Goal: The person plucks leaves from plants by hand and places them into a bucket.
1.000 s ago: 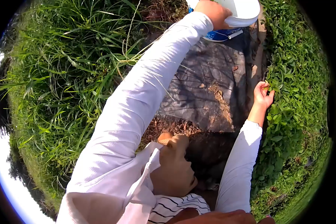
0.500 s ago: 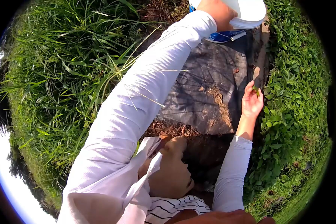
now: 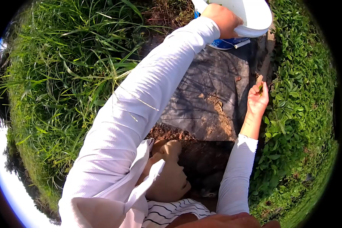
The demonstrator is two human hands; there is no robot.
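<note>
We log hands apart: left hand [image 3: 222, 21] clamped on the white bucket [image 3: 257, 32], top of frame; right hand [image 3: 257, 99], curled around a green leaf [image 3: 260, 88], lies below it, farther off.

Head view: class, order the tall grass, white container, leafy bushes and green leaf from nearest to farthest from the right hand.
1. Green leaf, in the right hand.
2. Leafy bushes, alongside, right.
3. White container, ahead, in the left hand.
4. Tall grass, left.
</note>
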